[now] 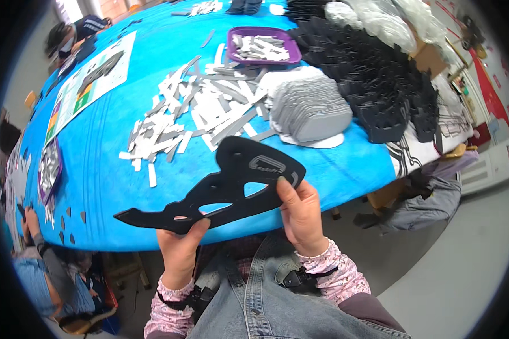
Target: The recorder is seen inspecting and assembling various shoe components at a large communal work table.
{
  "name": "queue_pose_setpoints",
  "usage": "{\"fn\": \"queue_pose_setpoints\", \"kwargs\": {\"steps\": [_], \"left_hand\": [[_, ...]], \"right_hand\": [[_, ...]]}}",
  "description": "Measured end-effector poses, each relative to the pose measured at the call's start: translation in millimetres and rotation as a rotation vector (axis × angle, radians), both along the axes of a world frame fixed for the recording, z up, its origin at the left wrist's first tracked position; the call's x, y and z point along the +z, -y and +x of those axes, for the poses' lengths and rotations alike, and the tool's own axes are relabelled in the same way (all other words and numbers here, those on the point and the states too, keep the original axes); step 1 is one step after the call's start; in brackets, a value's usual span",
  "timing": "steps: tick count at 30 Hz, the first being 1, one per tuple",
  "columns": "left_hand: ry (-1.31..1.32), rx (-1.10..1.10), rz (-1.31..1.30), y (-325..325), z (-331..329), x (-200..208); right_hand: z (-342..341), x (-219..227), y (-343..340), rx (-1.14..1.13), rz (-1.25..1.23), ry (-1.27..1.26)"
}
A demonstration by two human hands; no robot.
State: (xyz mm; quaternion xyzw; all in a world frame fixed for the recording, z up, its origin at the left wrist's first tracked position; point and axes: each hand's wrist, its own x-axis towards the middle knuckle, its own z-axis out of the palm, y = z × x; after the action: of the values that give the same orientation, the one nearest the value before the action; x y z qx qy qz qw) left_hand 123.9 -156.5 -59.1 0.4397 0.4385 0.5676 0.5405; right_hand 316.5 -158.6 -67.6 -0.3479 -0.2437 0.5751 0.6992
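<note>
Nearest to us is our denim garment (254,302), with patterned sleeves on both forearms. Our left hand (178,248) is clamped on the lower edge of a black die-cut panel (232,179), thumb on top and fingers beneath. Our right hand (302,217) pinches its right end, thumb on the face. We hold the panel tilted above the near edge of the blue-covered table (102,186), its narrow tip pointing left. Beyond it we see loose grey and white strips (226,99), a purple tray (293,48) of similar strips, fanned grey pads (314,110) and stacked black pieces (362,73) at right.
</note>
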Motion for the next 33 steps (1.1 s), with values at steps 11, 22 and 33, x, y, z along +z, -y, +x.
{"fn": "queue_pose_setpoints", "kwargs": {"steps": [11, 22, 33], "left_hand": [[0.454, -0.284, -0.166, -4, -19, 7], [-0.919, -0.123, 0.325, -13, -39, 11], [-1.122, -0.256, 0.379, -8, -51, 3]], "right_hand": [[2, 38, 9, 0.39, 0.732, 1.078], [133, 32, -53, -0.227, 0.381, 2.233], [132, 34, -58, -0.188, 0.512, 2.399]]}}
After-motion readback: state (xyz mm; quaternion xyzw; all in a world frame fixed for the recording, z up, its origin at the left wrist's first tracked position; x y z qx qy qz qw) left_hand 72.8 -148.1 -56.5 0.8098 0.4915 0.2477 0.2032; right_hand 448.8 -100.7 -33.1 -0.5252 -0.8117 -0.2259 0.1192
